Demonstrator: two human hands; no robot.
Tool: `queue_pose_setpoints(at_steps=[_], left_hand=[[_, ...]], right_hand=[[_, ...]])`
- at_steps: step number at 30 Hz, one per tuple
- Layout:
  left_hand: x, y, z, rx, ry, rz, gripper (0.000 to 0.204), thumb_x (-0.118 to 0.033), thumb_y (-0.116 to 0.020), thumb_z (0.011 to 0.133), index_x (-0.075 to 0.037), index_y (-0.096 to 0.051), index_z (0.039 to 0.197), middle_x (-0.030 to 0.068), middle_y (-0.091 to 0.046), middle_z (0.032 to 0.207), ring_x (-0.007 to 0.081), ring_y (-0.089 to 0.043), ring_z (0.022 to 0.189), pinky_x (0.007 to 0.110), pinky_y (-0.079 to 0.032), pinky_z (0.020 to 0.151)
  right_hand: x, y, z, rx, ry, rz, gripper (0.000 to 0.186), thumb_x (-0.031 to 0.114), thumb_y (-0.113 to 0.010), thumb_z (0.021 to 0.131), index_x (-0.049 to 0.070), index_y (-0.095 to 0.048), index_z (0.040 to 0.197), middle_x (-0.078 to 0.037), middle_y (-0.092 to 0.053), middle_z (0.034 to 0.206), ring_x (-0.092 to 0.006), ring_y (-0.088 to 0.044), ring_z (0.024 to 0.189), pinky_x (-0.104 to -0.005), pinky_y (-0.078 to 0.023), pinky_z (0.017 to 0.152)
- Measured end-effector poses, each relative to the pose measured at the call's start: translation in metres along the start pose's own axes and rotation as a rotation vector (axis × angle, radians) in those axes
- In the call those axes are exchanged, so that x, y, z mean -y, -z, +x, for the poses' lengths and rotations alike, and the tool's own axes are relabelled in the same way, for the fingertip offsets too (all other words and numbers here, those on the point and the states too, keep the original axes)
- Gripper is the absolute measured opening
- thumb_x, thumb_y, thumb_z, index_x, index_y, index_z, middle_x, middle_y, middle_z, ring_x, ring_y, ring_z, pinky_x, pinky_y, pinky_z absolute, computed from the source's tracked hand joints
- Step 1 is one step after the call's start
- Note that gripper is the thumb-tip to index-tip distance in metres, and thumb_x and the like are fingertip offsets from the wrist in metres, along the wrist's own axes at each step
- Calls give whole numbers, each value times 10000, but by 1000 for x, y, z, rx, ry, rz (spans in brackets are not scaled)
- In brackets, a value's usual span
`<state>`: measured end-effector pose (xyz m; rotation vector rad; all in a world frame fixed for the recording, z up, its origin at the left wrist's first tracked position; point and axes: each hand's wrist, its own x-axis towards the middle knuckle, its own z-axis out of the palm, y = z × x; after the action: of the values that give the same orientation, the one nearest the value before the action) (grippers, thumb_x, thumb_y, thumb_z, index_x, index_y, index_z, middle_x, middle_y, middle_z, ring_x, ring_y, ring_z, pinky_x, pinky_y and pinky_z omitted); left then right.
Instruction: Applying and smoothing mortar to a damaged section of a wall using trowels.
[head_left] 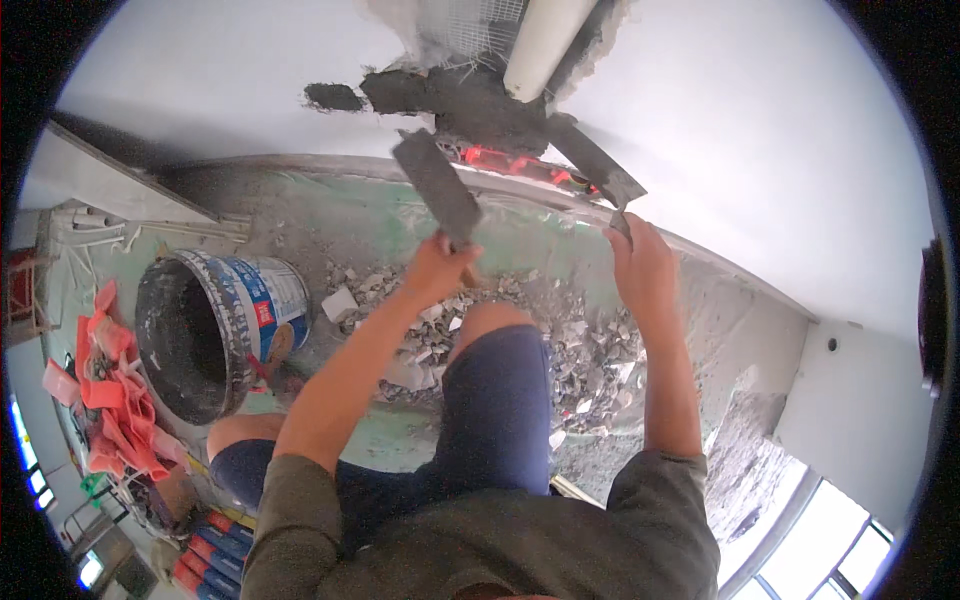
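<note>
My left hand [438, 270] is closed round the handle of a mortar-covered flat trowel [438, 190], whose blade points up toward the wall. My right hand [642, 258] grips a second trowel, a plastering trowel [600, 162] with a long grey blade. That blade slants up and left, its far end at the edge of the wet dark mortar patch [480, 108] on the white wall. A pale pipe [545, 50] comes down into the mortar, with white mesh [478, 28] beside it. Red material [500, 160] shows below the patch.
Broken rubble [590, 370] covers the floor around my knee. A large bucket [245, 310] lies tipped on its side at the left, its mouth dark. Beyond it are crumpled pink-red wrapping [120, 390] and white pipes [85, 235]. A board [130, 170] leans at the upper left.
</note>
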<state>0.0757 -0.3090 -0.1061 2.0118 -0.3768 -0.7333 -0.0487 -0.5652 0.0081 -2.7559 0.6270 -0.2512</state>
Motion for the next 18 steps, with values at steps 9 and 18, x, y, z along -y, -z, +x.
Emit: queue_pose_setpoints(at_steps=[9,18], left_hand=[[0,131,-56,-55,75,-230,213,-235,-696,840,-48,-631,918,7,-622,807,108,-560,720,288,-452,636],[-47,195,-169,-255,210,-201,96,-138,-670,835,-62,-614,852,-17,-601,825,101,-557,752,281,-452,656]], right_hand=[[-62,-59,18,205,229,-322,231,179,-573,886,33,-518,1056,-133,-592,970,-313,-603,916,-433,-493,756],[-34,-49,54,97,434,-490,138,125,-535,846,63,-529,969,-95,-603,882,-252,-615,853,-392,-499,714]])
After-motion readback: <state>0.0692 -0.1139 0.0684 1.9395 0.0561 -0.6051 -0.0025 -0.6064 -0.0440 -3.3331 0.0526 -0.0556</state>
